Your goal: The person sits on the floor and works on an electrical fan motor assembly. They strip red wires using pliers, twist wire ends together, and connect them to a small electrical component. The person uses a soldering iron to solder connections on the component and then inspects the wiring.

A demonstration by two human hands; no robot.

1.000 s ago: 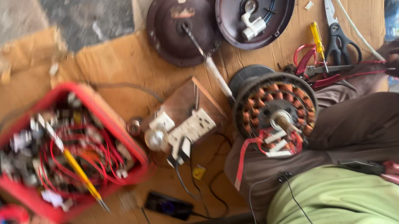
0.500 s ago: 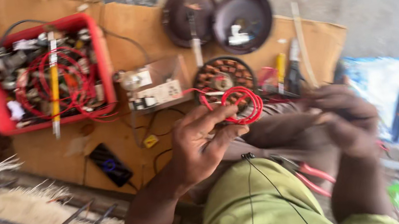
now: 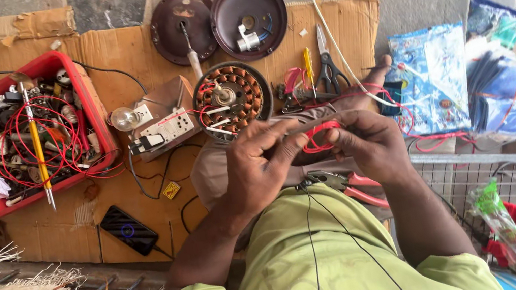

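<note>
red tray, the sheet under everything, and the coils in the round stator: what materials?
Red tray: looks like moulded plastic, smooth, slightly glossy rim. Sheet: corrugated cardboard, brown, matte, torn edges. Stator coils: probably enamelled copper, judging by the orange-brown sheen.

Both hands at frame centre: left hand [image 3: 262, 171] and right hand [image 3: 370, 145] pinch a red wire loop [image 3: 319, 137] between them. Wound motor stator [image 3: 230, 98] just above, red parts tray [image 3: 24, 132] at upper left.

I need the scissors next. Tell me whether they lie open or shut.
Shut. The scissors lie flat on the cardboard, blades together pointing away from the person, black handles side by side.
</note>
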